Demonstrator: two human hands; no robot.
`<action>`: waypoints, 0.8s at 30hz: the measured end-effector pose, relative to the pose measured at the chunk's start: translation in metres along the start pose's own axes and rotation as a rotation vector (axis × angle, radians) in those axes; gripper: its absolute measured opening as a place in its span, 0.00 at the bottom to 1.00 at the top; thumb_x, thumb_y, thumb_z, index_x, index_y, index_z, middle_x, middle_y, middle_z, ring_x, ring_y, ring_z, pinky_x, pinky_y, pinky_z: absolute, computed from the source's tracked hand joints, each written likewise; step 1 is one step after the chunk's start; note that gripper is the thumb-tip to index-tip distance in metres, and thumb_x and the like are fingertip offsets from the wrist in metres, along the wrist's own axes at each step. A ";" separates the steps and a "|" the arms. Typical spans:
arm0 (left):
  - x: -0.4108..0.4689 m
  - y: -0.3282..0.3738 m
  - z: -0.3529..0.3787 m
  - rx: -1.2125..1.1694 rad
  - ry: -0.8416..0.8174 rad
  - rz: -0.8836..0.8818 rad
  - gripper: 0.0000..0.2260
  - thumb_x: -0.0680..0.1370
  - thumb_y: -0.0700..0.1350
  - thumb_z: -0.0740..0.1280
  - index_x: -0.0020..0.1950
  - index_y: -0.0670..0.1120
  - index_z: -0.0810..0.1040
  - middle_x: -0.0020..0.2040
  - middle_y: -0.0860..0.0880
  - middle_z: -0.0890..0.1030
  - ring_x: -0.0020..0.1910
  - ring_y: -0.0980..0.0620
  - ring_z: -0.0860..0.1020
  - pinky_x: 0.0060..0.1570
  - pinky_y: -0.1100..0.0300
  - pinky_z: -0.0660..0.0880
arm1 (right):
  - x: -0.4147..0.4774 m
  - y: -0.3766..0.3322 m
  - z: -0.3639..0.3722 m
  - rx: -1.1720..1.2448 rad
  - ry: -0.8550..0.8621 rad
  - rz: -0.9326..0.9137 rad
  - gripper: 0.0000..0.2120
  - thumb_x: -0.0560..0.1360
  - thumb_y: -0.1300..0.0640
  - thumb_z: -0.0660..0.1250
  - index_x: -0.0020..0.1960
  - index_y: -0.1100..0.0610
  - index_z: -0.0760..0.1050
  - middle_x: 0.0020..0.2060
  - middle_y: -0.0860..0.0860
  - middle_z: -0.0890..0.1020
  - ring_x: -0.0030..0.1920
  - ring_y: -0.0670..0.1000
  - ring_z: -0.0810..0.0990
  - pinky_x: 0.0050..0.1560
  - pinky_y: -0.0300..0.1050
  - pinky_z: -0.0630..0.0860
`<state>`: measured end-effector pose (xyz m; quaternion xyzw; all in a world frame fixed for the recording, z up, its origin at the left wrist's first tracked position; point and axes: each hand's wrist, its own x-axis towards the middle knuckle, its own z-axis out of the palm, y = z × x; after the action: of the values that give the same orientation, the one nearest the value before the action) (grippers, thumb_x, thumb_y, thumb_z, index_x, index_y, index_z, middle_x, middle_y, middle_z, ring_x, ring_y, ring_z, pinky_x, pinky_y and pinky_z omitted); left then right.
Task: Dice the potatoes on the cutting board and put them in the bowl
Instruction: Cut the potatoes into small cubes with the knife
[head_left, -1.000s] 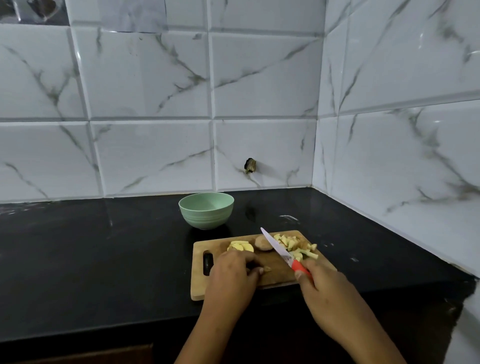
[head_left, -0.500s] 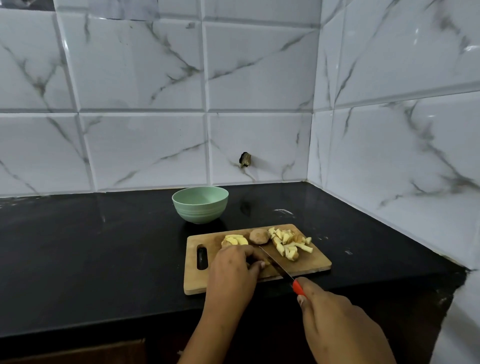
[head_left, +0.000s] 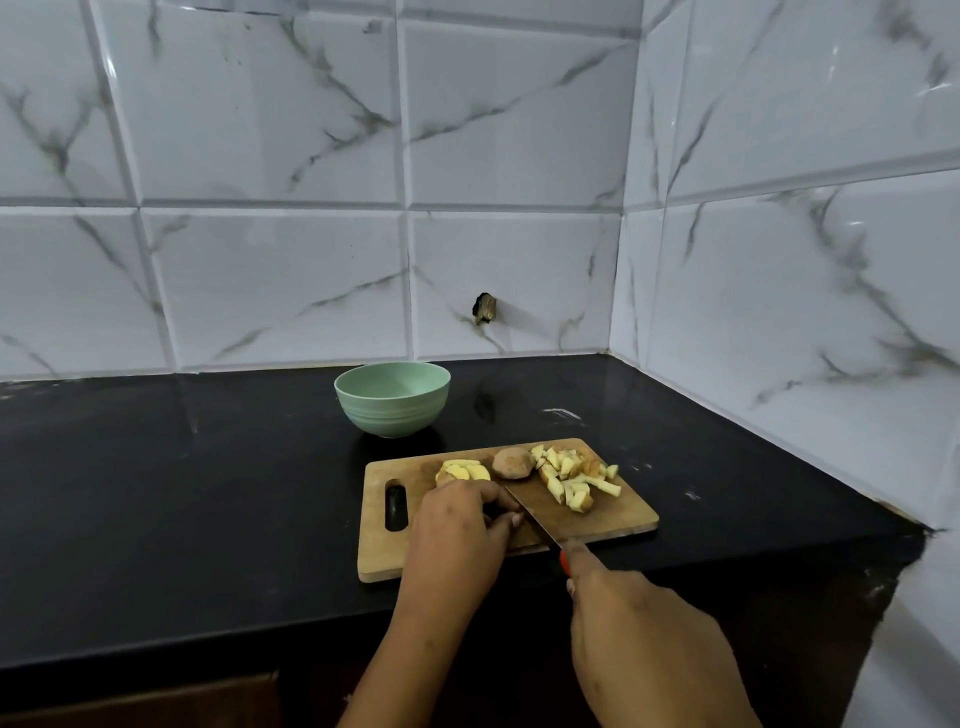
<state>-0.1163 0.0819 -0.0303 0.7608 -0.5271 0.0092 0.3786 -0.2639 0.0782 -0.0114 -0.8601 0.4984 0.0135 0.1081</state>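
**Knife down on the board**

The left hand (head_left: 457, 525) curls over what seems a potato piece, hidden beneath it, mid cutting board (head_left: 615, 517). The right hand (head_left: 641, 642) grips the knife (head_left: 530, 515), blade beside those fingers. Diced potatoes (head_left: 571, 478) lie toward the board's far right corner; the bowl (head_left: 392, 397) stands behind it.

Wooden cutting board (head_left: 613, 514) lower centre, matt grain. Bowl (head_left: 392, 399) pale green, matt, ribbed. Countertop (head_left: 208, 493) black, glossy. Wall tiles (head_left: 270, 280) upper frame, glossy white marble-look. Knife (head_left: 535, 522) blade dull metal.
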 end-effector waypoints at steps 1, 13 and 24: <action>0.000 0.000 -0.001 -0.001 0.000 0.000 0.06 0.76 0.49 0.68 0.52 0.56 0.81 0.52 0.58 0.79 0.52 0.61 0.73 0.51 0.67 0.70 | -0.001 0.000 0.000 -0.010 0.039 -0.020 0.27 0.81 0.57 0.56 0.76 0.48 0.50 0.56 0.51 0.77 0.50 0.48 0.78 0.42 0.41 0.71; -0.006 0.004 -0.004 0.029 0.090 -0.023 0.05 0.75 0.50 0.69 0.49 0.52 0.81 0.48 0.57 0.80 0.46 0.61 0.74 0.39 0.73 0.62 | -0.010 0.000 0.001 -0.100 0.249 -0.057 0.30 0.80 0.60 0.58 0.76 0.49 0.47 0.57 0.52 0.75 0.49 0.49 0.78 0.37 0.41 0.69; -0.005 0.004 -0.004 0.050 0.078 -0.029 0.06 0.77 0.48 0.67 0.52 0.53 0.81 0.50 0.57 0.79 0.44 0.61 0.71 0.33 0.75 0.61 | -0.015 -0.001 -0.006 0.072 0.061 -0.049 0.26 0.83 0.53 0.52 0.76 0.43 0.45 0.60 0.50 0.75 0.57 0.49 0.76 0.54 0.44 0.73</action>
<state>-0.1198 0.0880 -0.0273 0.7768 -0.5003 0.0465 0.3796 -0.2705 0.0902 -0.0038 -0.8676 0.4804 -0.0334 0.1240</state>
